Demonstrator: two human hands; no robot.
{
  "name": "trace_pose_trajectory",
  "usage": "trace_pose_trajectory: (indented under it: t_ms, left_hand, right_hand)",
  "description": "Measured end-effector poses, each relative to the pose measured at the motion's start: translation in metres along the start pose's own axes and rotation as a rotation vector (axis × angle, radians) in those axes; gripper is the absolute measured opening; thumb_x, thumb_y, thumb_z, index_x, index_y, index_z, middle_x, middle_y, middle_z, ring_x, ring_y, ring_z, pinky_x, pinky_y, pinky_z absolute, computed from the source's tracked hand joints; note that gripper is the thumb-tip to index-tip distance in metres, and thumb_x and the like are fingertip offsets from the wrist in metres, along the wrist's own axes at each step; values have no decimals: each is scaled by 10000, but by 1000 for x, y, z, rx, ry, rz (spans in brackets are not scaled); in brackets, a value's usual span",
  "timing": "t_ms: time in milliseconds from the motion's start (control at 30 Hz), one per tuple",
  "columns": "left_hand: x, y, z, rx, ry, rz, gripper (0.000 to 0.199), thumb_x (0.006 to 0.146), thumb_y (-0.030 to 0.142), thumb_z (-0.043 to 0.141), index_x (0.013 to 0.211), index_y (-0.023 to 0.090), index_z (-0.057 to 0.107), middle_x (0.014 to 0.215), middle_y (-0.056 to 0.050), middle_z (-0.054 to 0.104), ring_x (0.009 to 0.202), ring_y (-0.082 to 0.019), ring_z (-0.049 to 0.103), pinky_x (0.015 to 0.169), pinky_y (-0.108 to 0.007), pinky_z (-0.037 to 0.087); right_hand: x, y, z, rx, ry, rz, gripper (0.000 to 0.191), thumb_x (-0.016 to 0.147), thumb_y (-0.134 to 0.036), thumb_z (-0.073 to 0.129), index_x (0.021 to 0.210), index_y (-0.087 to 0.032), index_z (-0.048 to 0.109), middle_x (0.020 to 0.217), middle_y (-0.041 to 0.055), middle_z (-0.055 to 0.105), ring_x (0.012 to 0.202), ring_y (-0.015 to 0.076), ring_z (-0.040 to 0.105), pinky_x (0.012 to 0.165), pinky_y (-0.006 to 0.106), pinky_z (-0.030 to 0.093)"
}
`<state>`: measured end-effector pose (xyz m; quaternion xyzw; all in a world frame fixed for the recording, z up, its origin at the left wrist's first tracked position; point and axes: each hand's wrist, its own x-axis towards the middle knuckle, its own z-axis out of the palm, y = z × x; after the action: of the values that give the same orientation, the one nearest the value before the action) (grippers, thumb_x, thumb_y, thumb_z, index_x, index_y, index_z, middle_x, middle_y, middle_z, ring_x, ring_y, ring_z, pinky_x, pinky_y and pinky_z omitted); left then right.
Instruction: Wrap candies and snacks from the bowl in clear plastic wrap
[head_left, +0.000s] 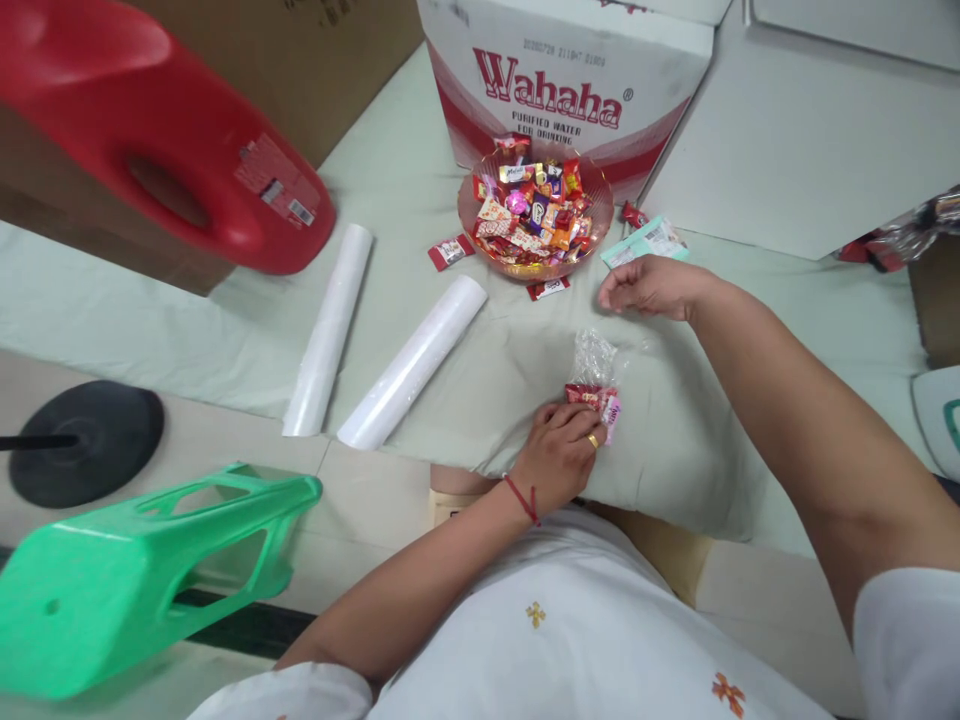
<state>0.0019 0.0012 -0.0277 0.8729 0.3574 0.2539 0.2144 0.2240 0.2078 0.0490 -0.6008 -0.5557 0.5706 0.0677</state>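
My left hand (561, 450), with a gold ring and a red string at the wrist, has its fingers closed over a clear plastic bag (595, 358) holding red and pink packets. The bag lies near the front edge of the cloth-covered table. My right hand (649, 287) is above the table, its fingers drawn together beside a teal packet (646, 241); whether it holds anything is too small to tell. Just behind is a glass bowl (471, 222) filled with wrapped sweets. A red packet (451, 252) lies left of the bowl, another (548, 288) in front of it.
Two white rolls (412, 362) (328, 330) lie on the left of the table. A red jug (255, 190) stands behind them. A Wahaha carton (570, 80) is behind the bowl. On the lower left are a green plastic stool (75, 590) and a black round base (112, 440).
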Motion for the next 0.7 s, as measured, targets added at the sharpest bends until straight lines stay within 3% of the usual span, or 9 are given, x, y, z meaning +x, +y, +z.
trace_pose_trajectory:
  t_ms: [167,400,600,700]
  left_hand:
    - [0,-1,1,0,24,17,226,945,137,559,1128,197,677,1223,-74,732,1180,-230,611,975,-428,409]
    - [0,-1,-1,1,-7,15,241,965,155,535,1155,198,677,1235,-83,724,1196,-232,603,986,-432,412]
    - [0,-1,-1,3,-35,0,245,968,161,539,1160,209,682,1234,-85,721,1204,-230,600,993,-432,415]
    - [0,0,-1,7,-20,5,236,980,165,524,1149,208,683,1227,-84,726,1193,-230,607,986,-428,414]
  right_hand:
    - [6,16,9,-276,-126,48,321,634,-435,916,767,-202,740,634,-10,595,523,84,395,463,239,256]
    - [-1,4,26,-214,-306,20,537,653,-687,854,667,-197,635,555,-48,455,485,65,294,435,237,209]
    - [-5,2,26,-84,-380,47,561,716,-684,820,977,-193,744,738,-10,661,460,42,247,411,231,172]
    - [-5,2,26,-129,-444,11,511,719,-637,834,945,-184,765,739,0,682,474,43,286,416,223,187]
